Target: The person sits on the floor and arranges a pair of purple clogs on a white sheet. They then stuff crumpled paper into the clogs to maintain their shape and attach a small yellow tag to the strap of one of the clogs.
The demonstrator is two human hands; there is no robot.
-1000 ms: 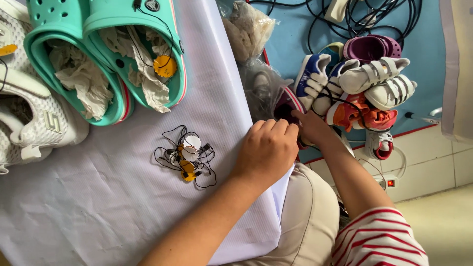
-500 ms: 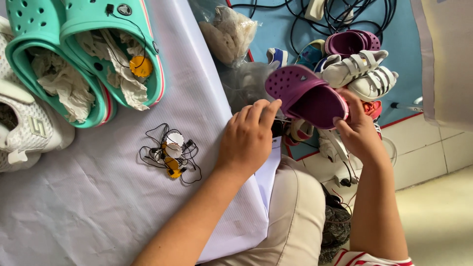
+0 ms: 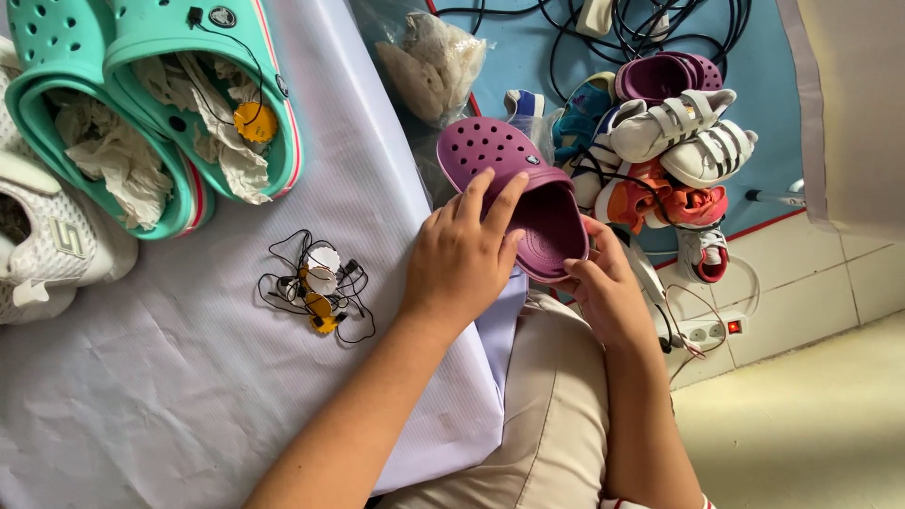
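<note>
Purple clog [image 3: 514,193] front and centre, held just off the right edge of the white sheet [image 3: 189,396], above the person's lap. Its long axis runs from the perforated toe at far left down to the open heel at near right. The left hand [image 3: 462,259] lies flat across the top, fingers spread narrow over the opening's rim; the right hand [image 3: 603,283] cups the heel end from below, thumb against the rim. Both hands hold it, the left one covering more of the shoe.

Left of the hands, a tangle of black strings and round tags [image 3: 316,292] sits on the sheet. Further left and far, two teal clogs [image 3: 151,104] stuffed with paper. To the right, on the blue mat, a pile of small shoes [image 3: 669,151] crowds close to the clog's far side.
</note>
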